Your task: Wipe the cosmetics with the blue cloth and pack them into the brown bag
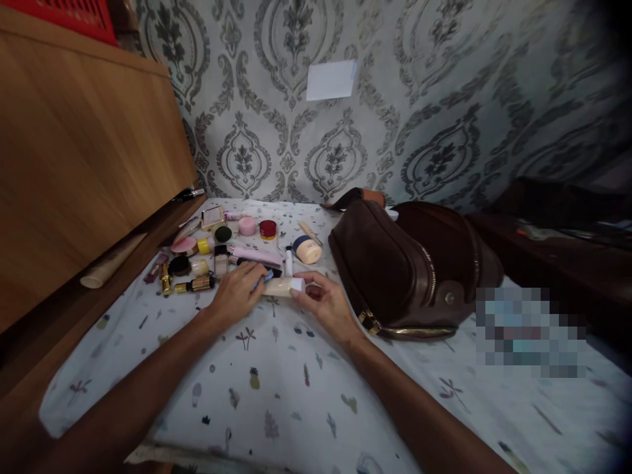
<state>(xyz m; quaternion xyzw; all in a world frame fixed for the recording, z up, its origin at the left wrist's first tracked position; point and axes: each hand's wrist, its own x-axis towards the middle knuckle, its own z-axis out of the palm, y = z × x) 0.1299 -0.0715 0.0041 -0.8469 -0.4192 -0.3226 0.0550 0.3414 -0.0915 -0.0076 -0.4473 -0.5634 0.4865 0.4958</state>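
My right hand grips the white-capped end of a pale cream tube between thumb and fingers. The tube lies on its side just above the printed sheet. At its other end, my left hand is closed on a small blue item, mostly hidden by the fingers. Just behind the hands are a lilac tube, a small white bottle and a cream jar with a dark blue lid. A square bottle with a dark cap stands beside my left hand.
Several cosmetics crowd the left, including a red jar, a pink jar and a gold lipstick. A dark brown bag sits at the right. A wooden cabinet borders the left, and patterned wallpaper the back.
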